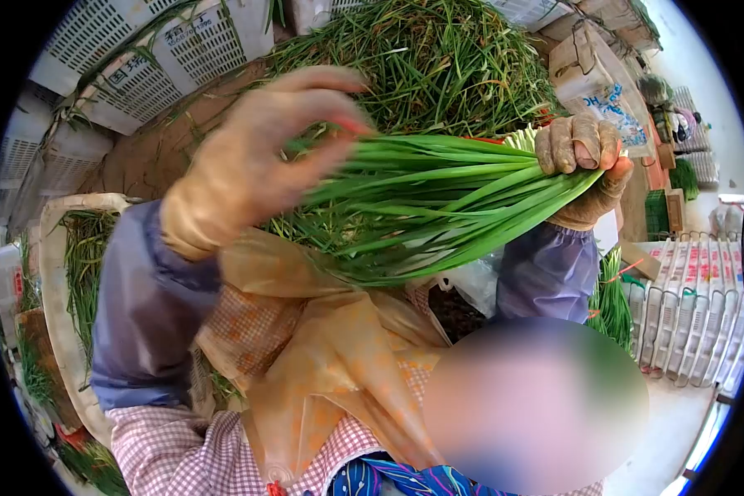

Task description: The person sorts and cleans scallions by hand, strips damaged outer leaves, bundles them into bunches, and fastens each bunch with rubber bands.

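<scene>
My right hand (583,161), in a soiled tan glove with bare fingertips showing, is closed around a bunch of Chinese chives (446,198). The pale stem ends (521,139) stick out by its fingers, and the long flat green leaves fan out to the left. My left hand (269,157), gloved too and smeared by motion, is raised at the leaf-tip side of the bunch. Its thumb and fingers are apart, with nothing visible between them. Below the leaves, a tan plastic apron (322,388) covers my front.
A large heap of loose green leaves (438,66) lies beyond the bunch. White slatted crates (140,83) line the back left. A foam box (591,74) stands at the back right, stacked white baskets (686,306) at the right. A pale tub (58,273) holds more greens.
</scene>
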Motion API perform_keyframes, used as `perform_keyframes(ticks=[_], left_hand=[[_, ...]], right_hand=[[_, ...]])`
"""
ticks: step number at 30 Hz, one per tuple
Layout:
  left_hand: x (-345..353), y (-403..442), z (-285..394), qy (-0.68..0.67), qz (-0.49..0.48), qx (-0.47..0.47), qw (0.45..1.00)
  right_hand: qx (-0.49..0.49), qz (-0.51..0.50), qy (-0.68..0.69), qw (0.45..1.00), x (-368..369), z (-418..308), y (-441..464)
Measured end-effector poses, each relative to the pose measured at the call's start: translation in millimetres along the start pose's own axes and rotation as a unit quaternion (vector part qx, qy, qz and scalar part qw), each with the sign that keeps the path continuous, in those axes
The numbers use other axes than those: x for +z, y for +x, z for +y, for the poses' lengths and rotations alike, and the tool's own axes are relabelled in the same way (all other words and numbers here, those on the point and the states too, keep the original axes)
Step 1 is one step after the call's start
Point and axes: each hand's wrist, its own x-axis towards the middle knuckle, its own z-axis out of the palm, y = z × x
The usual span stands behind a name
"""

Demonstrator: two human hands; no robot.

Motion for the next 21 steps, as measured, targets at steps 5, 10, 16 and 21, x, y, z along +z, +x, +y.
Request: perform_keyframes(ticks=[5, 10, 16, 21], left_hand=[[87, 21, 22, -0.151, -0.064, 0.067, 0.984], [83, -37, -48, -0.282, -0.348, -0.321, 0.835], [16, -69, -47, 0.052, -0.41, -0.324, 0.851], [-32, -102, -89, 0.382, -0.32, -0.362, 0.788]], right_hand=[[0.055, 0.084, 0.11, 0.989, 7, -6, 0], [0.047, 0.411, 0.022, 0.91, -66, 6, -16], [0.032, 0.495, -0.088, 0.864, -97, -10, -15], [0.016, 0.527, -0.111, 0.842, -87, -12, -11]])
